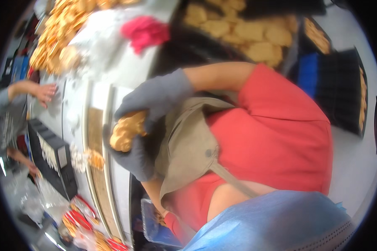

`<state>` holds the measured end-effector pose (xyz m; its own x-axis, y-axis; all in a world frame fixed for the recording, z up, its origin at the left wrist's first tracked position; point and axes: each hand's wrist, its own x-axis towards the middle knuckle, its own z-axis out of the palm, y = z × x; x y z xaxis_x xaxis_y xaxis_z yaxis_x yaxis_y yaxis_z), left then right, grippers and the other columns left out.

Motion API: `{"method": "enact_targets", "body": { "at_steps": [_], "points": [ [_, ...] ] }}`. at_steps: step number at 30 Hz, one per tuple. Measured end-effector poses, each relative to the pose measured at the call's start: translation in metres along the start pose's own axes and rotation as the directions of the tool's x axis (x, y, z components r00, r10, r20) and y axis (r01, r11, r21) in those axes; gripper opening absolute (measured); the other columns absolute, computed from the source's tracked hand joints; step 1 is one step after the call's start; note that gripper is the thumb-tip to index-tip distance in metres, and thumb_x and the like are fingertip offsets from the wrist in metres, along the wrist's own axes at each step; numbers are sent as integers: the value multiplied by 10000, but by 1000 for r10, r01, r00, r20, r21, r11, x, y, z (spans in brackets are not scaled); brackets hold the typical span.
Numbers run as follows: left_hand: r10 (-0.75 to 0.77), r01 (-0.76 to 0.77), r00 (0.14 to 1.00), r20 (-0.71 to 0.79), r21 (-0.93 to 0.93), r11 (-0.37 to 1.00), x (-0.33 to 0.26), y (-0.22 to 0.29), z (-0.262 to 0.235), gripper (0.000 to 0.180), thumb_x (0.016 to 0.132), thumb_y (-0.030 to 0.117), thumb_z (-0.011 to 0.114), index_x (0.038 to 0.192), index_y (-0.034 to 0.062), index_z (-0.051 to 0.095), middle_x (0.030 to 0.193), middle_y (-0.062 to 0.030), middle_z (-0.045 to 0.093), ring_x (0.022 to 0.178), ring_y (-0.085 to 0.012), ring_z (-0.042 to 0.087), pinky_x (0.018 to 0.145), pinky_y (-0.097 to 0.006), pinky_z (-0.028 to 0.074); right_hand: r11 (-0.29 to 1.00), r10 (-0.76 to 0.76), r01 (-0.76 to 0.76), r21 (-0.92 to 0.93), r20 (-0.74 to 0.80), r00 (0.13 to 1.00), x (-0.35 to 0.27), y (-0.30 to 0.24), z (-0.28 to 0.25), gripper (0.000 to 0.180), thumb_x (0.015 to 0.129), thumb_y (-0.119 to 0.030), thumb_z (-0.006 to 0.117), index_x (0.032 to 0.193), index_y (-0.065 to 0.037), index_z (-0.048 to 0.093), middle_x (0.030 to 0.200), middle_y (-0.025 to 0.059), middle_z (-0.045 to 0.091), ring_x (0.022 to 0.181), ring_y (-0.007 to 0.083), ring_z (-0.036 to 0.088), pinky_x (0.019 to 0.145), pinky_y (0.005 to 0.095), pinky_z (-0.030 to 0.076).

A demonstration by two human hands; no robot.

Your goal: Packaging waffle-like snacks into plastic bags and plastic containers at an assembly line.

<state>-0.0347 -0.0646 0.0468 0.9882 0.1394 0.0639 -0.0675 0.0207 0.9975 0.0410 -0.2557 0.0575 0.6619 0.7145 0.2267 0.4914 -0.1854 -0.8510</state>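
Both my hands wear grey gloves and come together around a tan, lumpy, glossy piece (128, 130), whose exact kind I cannot make out. My right hand (151, 98), on the arm higher in the head view, curls over one side of it. The piece's opposite edge rests against the fingers of my left hand (135, 161). Parts of both hands' fingers are hidden behind the piece or lost in shadow. They hold it in front of my apron (184, 146), beside the pale rail of a long work line.
A brown strip (97, 184) with small tan pieces (95, 159) runs between pale rails (107, 196). Beyond stand a black box (65, 175) and a co-worker's hand (45, 94). Tan pieces heap up (56, 37) near a pink cloth (145, 33); more fill a dark crate (259, 35).
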Motion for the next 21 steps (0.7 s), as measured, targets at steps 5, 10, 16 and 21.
{"method": "enact_targets", "body": {
  "at_steps": [5,10,16,21],
  "points": [
    [61,-105,982,176,253,962,15,-1,39,748,762,-25,696,1399,4,307,1272,-146,481,1123,-230,525,952,-331,457,995,94,-95,11,-284,954,-37,10,0,504,765,-180,678,1232,-72,521,1107,152,609,1021,316,593,885,371,466],
    [-42,20,922,385,61,998,9,-12,83,774,775,-51,675,1426,17,261,1280,-140,476,1130,-218,508,939,-320,444,947,308,-321,29,-379,873,-95,18,-17,533,748,-220,671,1233,-61,517,1078,170,626,1020,304,607,898,367,467],
    [-20,-22,919,393,102,995,16,-26,45,553,870,-22,582,1377,22,367,1229,-126,526,1050,-189,555,880,-274,467,613,788,-687,392,-368,494,-249,36,-114,629,788,-341,663,1318,-56,479,1197,101,559,1073,209,557,828,313,508],
    [-70,32,933,353,114,993,20,-33,24,413,873,11,574,1276,-7,491,1128,-106,590,1021,-174,557,918,-290,442,40,413,-756,-653,-678,608,-530,104,-178,438,893,-315,551,1285,-121,528,1295,126,517,1138,263,541,910,386,493]
  ]
}}
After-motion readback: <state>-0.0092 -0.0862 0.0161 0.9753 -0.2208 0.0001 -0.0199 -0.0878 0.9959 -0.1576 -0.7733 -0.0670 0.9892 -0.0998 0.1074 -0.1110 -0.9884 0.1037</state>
